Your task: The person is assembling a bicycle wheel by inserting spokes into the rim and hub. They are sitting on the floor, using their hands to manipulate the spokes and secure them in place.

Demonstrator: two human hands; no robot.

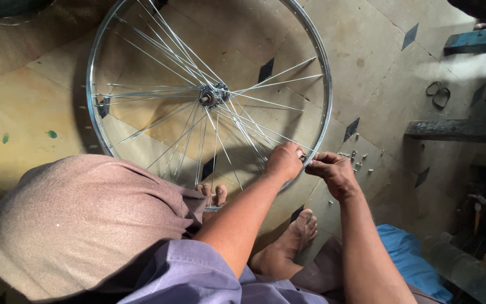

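**Both hands at the rim of a spoked wheel, floor level**

The silver, round metal bicycle wheel stands on the tiled stone floor, its lower edge resting between the person's bare feet. Thin steel spokes run from the central metal hub out to the rim; several hang loose or cross unevenly.

The left hand sits inside the rim at its lower right edge, fingers pressed together on a spoke end. The right hand is just outside the same stretch of rim, fingertips pinched on a small part too small to identify. The two hands nearly touch across the rim.

A scatter of small metal nipples lies on the floor just right of the right hand. Beyond them, near the right edge of the floor, a dark metal ring piece rests beside a dark wooden plank. A blue cloth lies at the lower right. Open floor remains above and left of the wheel; the right side is crowded.

Floor tiles are matt, beige, with dark diamond insets.
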